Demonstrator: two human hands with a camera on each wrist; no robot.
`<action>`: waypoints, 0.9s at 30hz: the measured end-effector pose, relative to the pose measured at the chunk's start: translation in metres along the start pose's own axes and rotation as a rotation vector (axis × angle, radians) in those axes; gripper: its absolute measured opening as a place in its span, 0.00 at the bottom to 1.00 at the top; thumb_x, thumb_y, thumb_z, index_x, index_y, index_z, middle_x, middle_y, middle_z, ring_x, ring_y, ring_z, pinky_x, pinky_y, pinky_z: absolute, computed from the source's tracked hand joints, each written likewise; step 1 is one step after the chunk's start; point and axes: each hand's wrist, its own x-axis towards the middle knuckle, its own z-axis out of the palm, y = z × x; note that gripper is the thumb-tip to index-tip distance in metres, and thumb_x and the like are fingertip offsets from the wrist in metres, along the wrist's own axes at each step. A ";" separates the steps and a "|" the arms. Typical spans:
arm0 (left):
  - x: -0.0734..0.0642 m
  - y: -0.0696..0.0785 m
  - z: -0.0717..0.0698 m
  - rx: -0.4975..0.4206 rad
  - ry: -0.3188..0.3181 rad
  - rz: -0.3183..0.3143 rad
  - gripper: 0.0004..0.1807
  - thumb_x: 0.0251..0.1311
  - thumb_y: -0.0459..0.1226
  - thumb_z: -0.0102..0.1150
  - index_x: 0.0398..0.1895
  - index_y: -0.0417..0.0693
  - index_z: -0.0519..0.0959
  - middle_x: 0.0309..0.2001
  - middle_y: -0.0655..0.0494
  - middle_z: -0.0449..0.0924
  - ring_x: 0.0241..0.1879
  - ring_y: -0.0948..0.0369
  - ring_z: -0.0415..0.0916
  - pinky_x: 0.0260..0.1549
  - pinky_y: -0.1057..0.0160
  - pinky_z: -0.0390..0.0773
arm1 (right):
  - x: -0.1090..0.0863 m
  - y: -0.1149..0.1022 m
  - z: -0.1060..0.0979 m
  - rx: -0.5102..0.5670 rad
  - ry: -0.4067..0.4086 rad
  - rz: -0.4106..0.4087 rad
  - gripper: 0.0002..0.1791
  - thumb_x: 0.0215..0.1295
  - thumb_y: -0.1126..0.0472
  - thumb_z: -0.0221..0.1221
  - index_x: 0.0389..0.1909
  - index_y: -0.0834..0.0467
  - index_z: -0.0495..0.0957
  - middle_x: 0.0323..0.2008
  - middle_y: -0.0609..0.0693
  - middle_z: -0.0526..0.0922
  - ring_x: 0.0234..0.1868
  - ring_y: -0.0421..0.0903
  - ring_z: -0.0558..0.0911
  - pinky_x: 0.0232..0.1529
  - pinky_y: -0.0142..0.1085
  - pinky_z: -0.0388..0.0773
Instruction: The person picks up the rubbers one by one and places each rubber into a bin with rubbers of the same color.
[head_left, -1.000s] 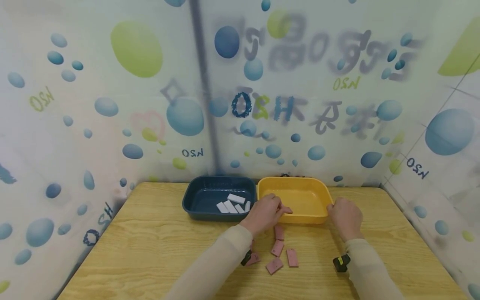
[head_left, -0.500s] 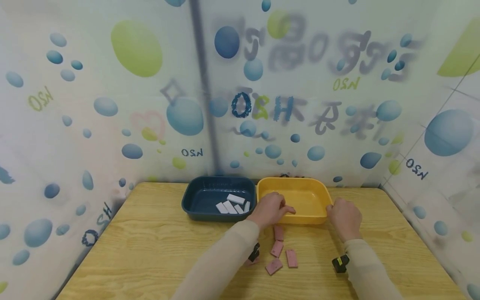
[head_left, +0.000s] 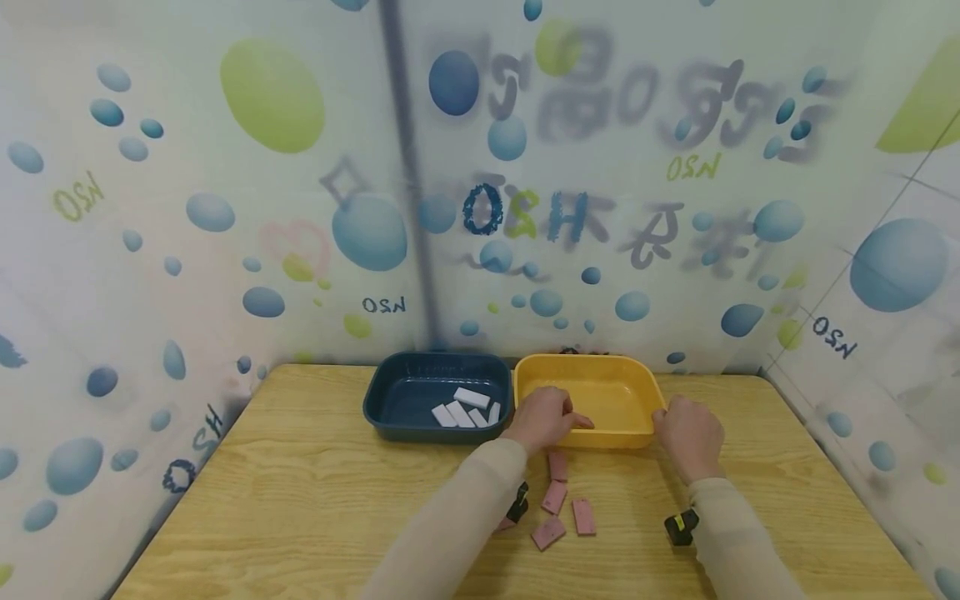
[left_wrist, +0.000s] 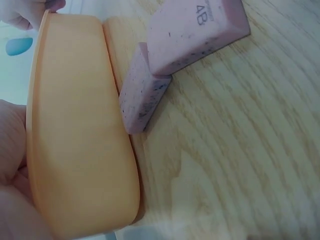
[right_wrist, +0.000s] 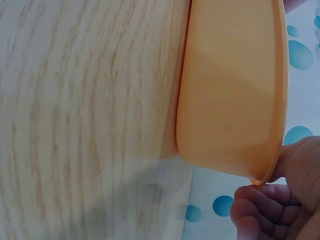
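My left hand point(head_left: 542, 419) is over the front left rim of the yellow plastic basin point(head_left: 597, 439), its fingertips reaching inside. In the left wrist view its fingers go behind the rim, so I cannot tell whether they hold anything. My right hand point(head_left: 692, 433) grips the basin's right rim. The right wrist view shows the thumb over that rim and the other fingers curled outside it. Several pink erasers lie in front of the basin, among them a speckled eraser marked 4B point(left_wrist: 197, 35) and another eraser point(left_wrist: 142, 92) close against the basin wall.
A dark blue basin point(head_left: 435, 434) stands left of the yellow one, with several white rectangular blocks point(head_left: 472, 397) in it. Both basins stand at the back of the wooden table point(head_left: 300, 500), before a patterned wall point(head_left: 375, 150). One pink eraser point(head_left: 506, 525) is partly behind the left wrist.
My left hand and forearm have shifted slightly right along the yellow basin's front rim. The right hand keeps its grip at the same spot, and the loose erasers have not moved.
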 end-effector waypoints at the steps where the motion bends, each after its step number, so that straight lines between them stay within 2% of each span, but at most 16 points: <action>1: 0.000 0.000 0.000 -0.002 -0.004 -0.010 0.17 0.60 0.54 0.71 0.28 0.50 0.84 0.26 0.62 0.78 0.27 0.64 0.72 0.28 0.67 0.73 | 0.000 0.000 0.000 0.000 0.002 -0.001 0.22 0.65 0.65 0.55 0.11 0.58 0.64 0.12 0.48 0.62 0.14 0.45 0.63 0.16 0.35 0.59; 10: 0.002 0.001 0.001 0.054 -0.019 -0.049 0.15 0.61 0.53 0.71 0.36 0.53 0.88 0.34 0.64 0.84 0.33 0.66 0.76 0.36 0.66 0.79 | 0.000 -0.001 -0.001 0.000 0.017 -0.006 0.21 0.65 0.66 0.55 0.11 0.58 0.64 0.12 0.48 0.62 0.15 0.45 0.63 0.16 0.35 0.59; 19: 0.003 0.003 0.001 0.066 -0.049 -0.089 0.15 0.61 0.53 0.71 0.39 0.54 0.89 0.35 0.64 0.85 0.32 0.65 0.75 0.34 0.67 0.78 | -0.001 -0.002 -0.003 0.001 0.001 -0.003 0.21 0.66 0.65 0.55 0.13 0.59 0.64 0.13 0.49 0.63 0.16 0.46 0.64 0.17 0.36 0.60; 23: 0.002 0.003 0.000 0.059 -0.055 -0.087 0.14 0.61 0.52 0.71 0.37 0.53 0.89 0.33 0.64 0.84 0.31 0.65 0.74 0.32 0.67 0.76 | -0.002 -0.002 -0.003 0.004 -0.010 0.003 0.20 0.66 0.65 0.55 0.13 0.59 0.65 0.13 0.49 0.63 0.16 0.46 0.64 0.17 0.36 0.60; 27: 0.002 0.003 0.001 0.061 -0.054 -0.093 0.15 0.62 0.53 0.71 0.39 0.53 0.89 0.35 0.64 0.84 0.32 0.65 0.74 0.34 0.67 0.77 | -0.002 -0.002 -0.004 0.004 -0.015 0.003 0.20 0.66 0.65 0.55 0.13 0.59 0.65 0.13 0.49 0.63 0.16 0.46 0.64 0.17 0.36 0.60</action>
